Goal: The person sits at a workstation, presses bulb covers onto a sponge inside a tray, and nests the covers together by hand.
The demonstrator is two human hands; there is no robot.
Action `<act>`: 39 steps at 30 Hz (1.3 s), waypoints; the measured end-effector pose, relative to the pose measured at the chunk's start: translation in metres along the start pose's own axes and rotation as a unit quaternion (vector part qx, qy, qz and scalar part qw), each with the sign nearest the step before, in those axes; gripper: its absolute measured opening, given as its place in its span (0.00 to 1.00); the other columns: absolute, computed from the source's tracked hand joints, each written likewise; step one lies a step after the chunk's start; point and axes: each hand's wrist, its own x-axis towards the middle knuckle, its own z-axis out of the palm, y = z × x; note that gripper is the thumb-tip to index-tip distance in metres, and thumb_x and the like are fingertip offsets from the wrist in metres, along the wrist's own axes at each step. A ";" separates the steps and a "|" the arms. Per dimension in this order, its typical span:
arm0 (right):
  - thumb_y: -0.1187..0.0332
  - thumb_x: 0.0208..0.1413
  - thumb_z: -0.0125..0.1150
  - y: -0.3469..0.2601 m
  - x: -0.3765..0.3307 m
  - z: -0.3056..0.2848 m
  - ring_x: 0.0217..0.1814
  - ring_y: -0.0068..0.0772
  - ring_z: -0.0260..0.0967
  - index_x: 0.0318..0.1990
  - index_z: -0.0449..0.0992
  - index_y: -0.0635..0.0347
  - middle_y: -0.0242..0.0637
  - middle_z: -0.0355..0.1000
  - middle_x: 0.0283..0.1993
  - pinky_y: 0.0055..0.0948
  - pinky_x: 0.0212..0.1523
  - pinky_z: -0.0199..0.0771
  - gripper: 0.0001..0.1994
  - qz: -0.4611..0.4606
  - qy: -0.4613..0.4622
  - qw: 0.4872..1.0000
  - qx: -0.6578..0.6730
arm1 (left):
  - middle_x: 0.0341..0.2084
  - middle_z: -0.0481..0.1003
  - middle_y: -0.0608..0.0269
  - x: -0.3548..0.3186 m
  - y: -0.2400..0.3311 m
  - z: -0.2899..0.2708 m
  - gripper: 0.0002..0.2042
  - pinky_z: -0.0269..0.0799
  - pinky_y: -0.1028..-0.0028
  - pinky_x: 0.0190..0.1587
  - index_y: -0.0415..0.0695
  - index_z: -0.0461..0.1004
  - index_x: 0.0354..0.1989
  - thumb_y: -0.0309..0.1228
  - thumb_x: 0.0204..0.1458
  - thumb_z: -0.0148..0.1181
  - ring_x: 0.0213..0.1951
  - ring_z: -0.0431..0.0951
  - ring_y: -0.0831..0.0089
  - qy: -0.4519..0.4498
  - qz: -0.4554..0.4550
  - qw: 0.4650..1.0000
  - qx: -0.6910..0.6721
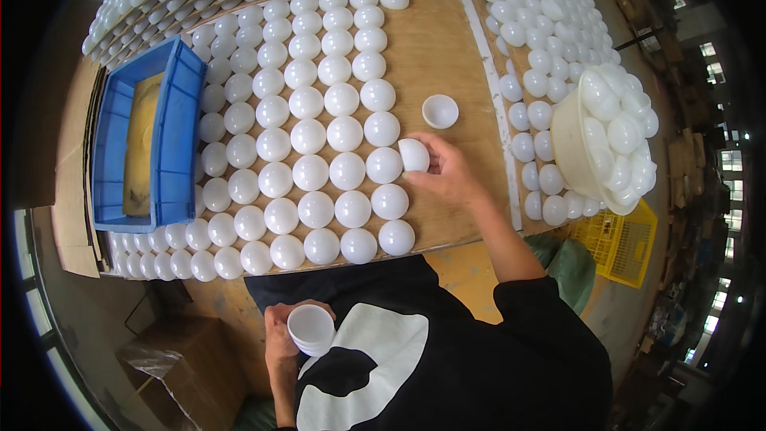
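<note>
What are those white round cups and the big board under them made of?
The white domes look like thin, milky plastic: smooth, slightly glossy, all identical. The one in the right hand and the stack in the left hand match. The board looks like plywood: tan, matte, faint grain.

Wooden worktable (447,56), blue plastic crate (179,136), cardboard box (187,363) on floor, bright windows (722,160) at right

At the left of the frame we see a blue rectangular plastic crate (179,144), a brown cardboard box (187,367) lower left, and a yellow slatted plastic crate (622,243) at the right, below a cream plastic basin (568,148).
</note>
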 end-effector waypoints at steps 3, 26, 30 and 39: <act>0.56 0.55 0.64 -0.012 -0.010 -0.013 0.40 0.28 0.73 0.63 0.61 0.63 0.38 0.72 0.46 0.27 0.34 0.76 0.32 0.043 -0.094 0.936 0.336 | 0.27 0.79 0.45 -0.006 -0.008 -0.007 0.50 0.72 0.72 0.26 0.26 0.77 0.25 0.76 0.43 0.44 0.23 0.78 0.66 0.007 -0.018 1.000 0.001; 0.69 0.42 0.77 -0.032 -0.018 0.003 0.57 0.27 0.66 0.63 0.61 0.60 0.33 0.68 0.54 0.30 0.59 0.67 0.40 0.045 -0.095 0.953 0.284 | 0.28 0.78 0.38 0.008 -0.003 -0.011 0.46 0.73 0.71 0.26 0.25 0.76 0.26 0.72 0.46 0.49 0.24 0.78 0.61 -0.072 0.004 0.997 -0.038; 0.70 0.43 0.75 -0.023 -0.018 0.001 0.56 0.26 0.66 0.63 0.61 0.60 0.33 0.68 0.54 0.31 0.58 0.68 0.38 0.036 -0.077 0.968 0.235 | 0.28 0.77 0.36 0.009 -0.005 -0.012 0.45 0.74 0.70 0.27 0.25 0.75 0.27 0.71 0.46 0.50 0.25 0.78 0.59 -0.066 -0.003 0.997 -0.039; 0.68 0.44 0.73 -0.002 -0.018 -0.004 0.54 0.35 0.68 0.61 0.66 0.54 0.38 0.67 0.53 0.34 0.54 0.71 0.34 0.038 0.021 0.989 -0.142 | 0.29 0.77 0.34 0.009 -0.007 -0.012 0.43 0.75 0.68 0.28 0.27 0.74 0.29 0.69 0.47 0.52 0.25 0.78 0.57 -0.067 0.004 0.996 -0.052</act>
